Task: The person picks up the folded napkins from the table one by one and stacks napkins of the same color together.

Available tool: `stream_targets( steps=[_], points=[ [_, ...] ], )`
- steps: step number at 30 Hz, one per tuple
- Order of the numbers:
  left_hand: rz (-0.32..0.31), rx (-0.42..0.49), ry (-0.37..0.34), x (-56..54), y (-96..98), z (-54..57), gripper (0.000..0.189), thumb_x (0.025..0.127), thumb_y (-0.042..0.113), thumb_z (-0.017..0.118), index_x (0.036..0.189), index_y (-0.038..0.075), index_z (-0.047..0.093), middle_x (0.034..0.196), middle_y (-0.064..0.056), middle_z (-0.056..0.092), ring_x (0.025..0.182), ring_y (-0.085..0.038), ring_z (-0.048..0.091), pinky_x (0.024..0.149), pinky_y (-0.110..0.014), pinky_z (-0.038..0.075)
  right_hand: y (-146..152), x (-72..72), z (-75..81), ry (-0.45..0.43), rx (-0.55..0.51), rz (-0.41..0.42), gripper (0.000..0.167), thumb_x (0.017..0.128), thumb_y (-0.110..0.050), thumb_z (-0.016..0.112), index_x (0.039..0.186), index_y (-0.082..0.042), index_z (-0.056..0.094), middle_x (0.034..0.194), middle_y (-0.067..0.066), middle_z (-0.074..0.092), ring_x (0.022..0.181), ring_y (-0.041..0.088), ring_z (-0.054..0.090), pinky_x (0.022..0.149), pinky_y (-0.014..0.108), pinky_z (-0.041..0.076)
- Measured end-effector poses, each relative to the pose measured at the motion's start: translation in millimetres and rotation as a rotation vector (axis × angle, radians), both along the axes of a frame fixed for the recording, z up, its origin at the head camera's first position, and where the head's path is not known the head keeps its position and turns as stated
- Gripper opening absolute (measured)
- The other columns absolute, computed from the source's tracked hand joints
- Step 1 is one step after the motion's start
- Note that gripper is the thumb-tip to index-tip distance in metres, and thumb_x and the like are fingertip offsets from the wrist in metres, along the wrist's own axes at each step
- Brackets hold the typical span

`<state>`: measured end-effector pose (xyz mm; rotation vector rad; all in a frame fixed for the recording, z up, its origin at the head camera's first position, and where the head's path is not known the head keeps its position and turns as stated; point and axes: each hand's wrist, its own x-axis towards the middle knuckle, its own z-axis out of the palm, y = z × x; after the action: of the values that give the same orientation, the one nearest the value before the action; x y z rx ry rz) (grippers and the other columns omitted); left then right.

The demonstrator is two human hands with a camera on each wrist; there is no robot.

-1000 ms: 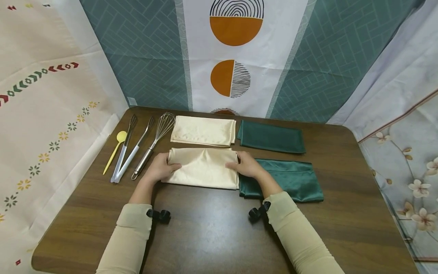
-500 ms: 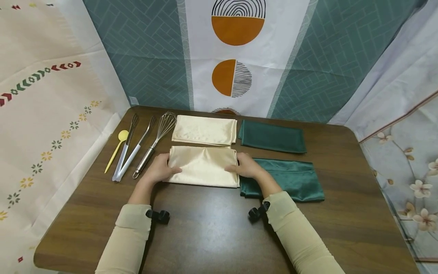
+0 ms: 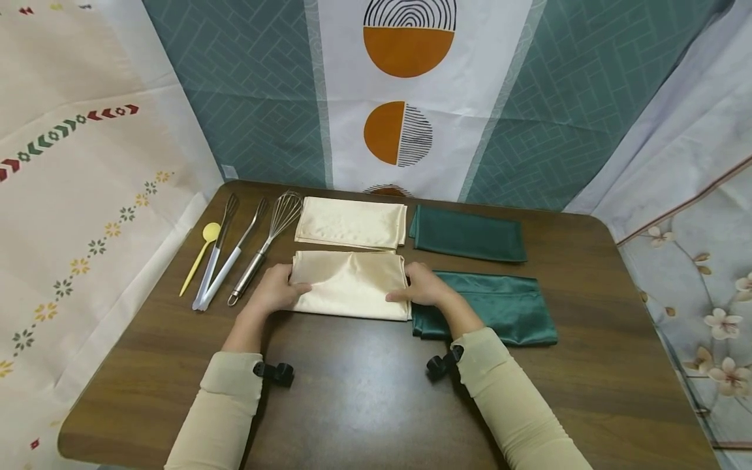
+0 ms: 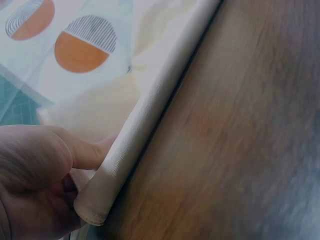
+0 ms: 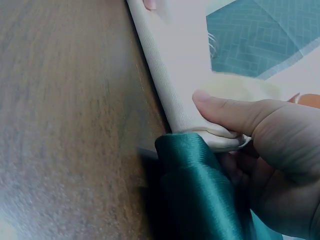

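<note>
A folded cream satin cloth (image 3: 349,287) lies in front of me on the table, its long side facing me. My left hand (image 3: 277,287) grips its left end, thumb on top; the left wrist view shows the fingers tucked under the rolled edge of the cloth (image 4: 135,125). At the opposite end my right hand (image 3: 427,284) pinches the cloth with the thumb above and fingers beneath. Against that end sits a folded green satin cloth (image 3: 493,310), its near fold (image 5: 195,185) close below the right fingers.
Behind lie another folded cream cloth (image 3: 350,223) and a folded dark green cloth (image 3: 468,234). To the left are a whisk (image 3: 264,248), tongs (image 3: 216,264) with pale handles and a yellow spoon (image 3: 201,258). The brown wooden table (image 3: 352,405) ends at hanging fabric behind.
The cream cloth has shifted slightly away from me, towards the cloth behind it, with both hands holding its ends. The other cloths and utensils have stayed in place.
</note>
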<state>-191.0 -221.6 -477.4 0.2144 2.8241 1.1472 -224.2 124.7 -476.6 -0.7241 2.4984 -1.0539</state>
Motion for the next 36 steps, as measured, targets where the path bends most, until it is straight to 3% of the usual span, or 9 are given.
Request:
stream_targets(
  steps=[6,12,17,20,25,29,33,36],
  points=[
    [0.072,-0.003,0.058,0.9,5.8,-0.2,0.033,0.092,0.012,0.074,0.117,-0.006,0.065,0.110,-0.029,0.070,0.105,-0.046,0.066,0.089,-0.059,0.051,2.0,-0.6,-2.7,-0.009,-0.056,-0.016,0.024,0.093,-0.022,0.076,0.078,-0.009,0.062,0.060,-0.006,0.045,0.056,0.010,0.039,0.059,0.027,0.038],
    [0.069,0.004,-0.019,0.4,4.2,0.4,0.054,0.088,0.013,0.078,0.129,-0.010,0.053,0.108,-0.030,0.067,0.098,-0.043,0.065,0.085,-0.056,0.051,2.3,-1.3,-1.7,-0.013,-0.069,-0.030,0.022,0.089,-0.022,0.080,0.086,-0.008,0.064,0.069,-0.001,0.055,0.061,0.012,0.046,0.062,0.029,0.042],
    [0.096,0.044,0.009,-2.1,3.2,0.7,0.051,0.086,0.008,0.079,0.126,-0.014,0.057,0.108,-0.032,0.068,0.095,-0.042,0.067,0.083,-0.054,0.054,3.6,-2.2,0.2,-0.047,-0.072,-0.050,0.024,0.087,-0.020,0.083,0.081,-0.008,0.062,0.065,-0.002,0.049,0.059,0.013,0.040,0.059,0.028,0.037],
    [0.145,0.098,0.049,-7.7,4.2,1.1,0.044,0.087,0.007,0.079,0.122,-0.013,0.062,0.106,-0.030,0.070,0.091,-0.039,0.069,0.079,-0.051,0.056,3.9,-4.5,0.1,-0.031,-0.121,-0.085,0.022,0.089,-0.017,0.081,0.080,-0.008,0.063,0.065,-0.003,0.048,0.059,0.013,0.039,0.059,0.028,0.037],
    [0.212,0.197,0.097,-19.8,7.4,3.5,0.034,0.088,0.007,0.079,0.116,-0.009,0.068,0.099,-0.025,0.072,0.081,-0.029,0.069,0.069,-0.034,0.055,2.7,-10.7,0.2,-0.033,-0.206,-0.181,0.030,0.090,-0.016,0.079,0.075,-0.007,0.055,0.060,-0.003,0.037,0.055,0.013,0.031,0.055,0.028,0.031],
    [0.263,0.253,0.107,-30.5,10.0,7.4,0.034,0.089,0.009,0.079,0.117,-0.006,0.070,0.102,-0.024,0.073,0.084,-0.029,0.069,0.066,-0.024,0.052,0.2,-17.9,1.0,-0.057,-0.235,-0.251,0.021,0.092,-0.018,0.077,0.085,-0.006,0.062,0.061,-0.003,0.041,0.057,0.014,0.033,0.055,0.028,0.032],
    [0.300,0.284,0.123,-40.7,11.3,12.1,0.037,0.089,0.009,0.079,0.121,-0.006,0.069,0.108,-0.025,0.072,0.093,-0.035,0.071,0.070,-0.028,0.056,-2.1,-25.6,4.4,-0.050,-0.263,-0.306,0.016,0.094,-0.018,0.075,0.096,-0.004,0.070,0.071,-0.001,0.056,0.065,0.016,0.043,0.059,0.030,0.038],
    [0.309,0.296,0.150,-47.8,11.3,14.7,0.038,0.088,0.008,0.080,0.122,-0.006,0.069,0.110,-0.026,0.072,0.098,-0.039,0.071,0.074,-0.035,0.058,-2.7,-31.4,6.8,-0.038,-0.296,-0.337,0.016,0.094,-0.017,0.074,0.091,-0.002,0.068,0.069,0.001,0.054,0.065,0.018,0.041,0.058,0.030,0.037]
  ],
)
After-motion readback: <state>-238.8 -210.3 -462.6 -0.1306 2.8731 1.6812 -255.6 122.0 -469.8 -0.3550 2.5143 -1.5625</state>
